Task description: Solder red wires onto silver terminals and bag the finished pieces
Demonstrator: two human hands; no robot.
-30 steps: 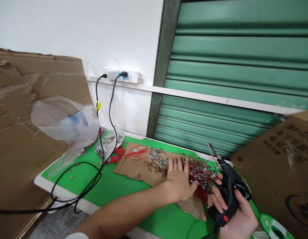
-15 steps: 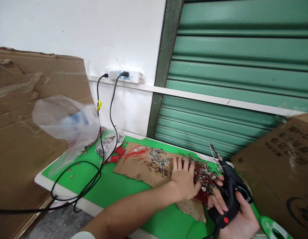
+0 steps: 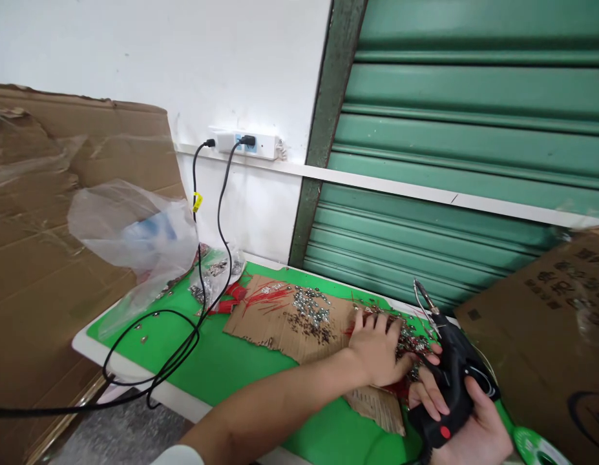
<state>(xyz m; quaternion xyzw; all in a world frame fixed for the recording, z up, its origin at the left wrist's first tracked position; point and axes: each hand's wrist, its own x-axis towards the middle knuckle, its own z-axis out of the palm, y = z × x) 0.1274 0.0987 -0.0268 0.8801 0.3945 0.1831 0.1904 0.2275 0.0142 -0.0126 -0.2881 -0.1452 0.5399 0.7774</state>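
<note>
My left hand (image 3: 377,347) lies with its fingers spread on a pile of small shiny metal parts with red wires (image 3: 409,336), hiding much of it. In my right hand (image 3: 473,420) is a black soldering gun (image 3: 457,368), gripped by the handle, its metal tip pointing up and away. Beneath the pile, a torn cardboard sheet (image 3: 280,332) reaches to the left. On it sit a cluster of loose silvery parts (image 3: 311,303), dark small bits (image 3: 311,328) and several thin red wires (image 3: 265,296).
Black cables (image 3: 183,352) loop over the green table mat (image 3: 221,361) up to a wall power strip (image 3: 260,145). A clear plastic bag (image 3: 134,226) hangs by the left carton (image 3: 32,258). Another carton (image 3: 541,342) stands right, near a green spool (image 3: 536,445).
My left hand has slid to the right over the pile, uncovering more cardboard on its left. My right hand still holds the soldering gun; the view has shifted slightly.
</note>
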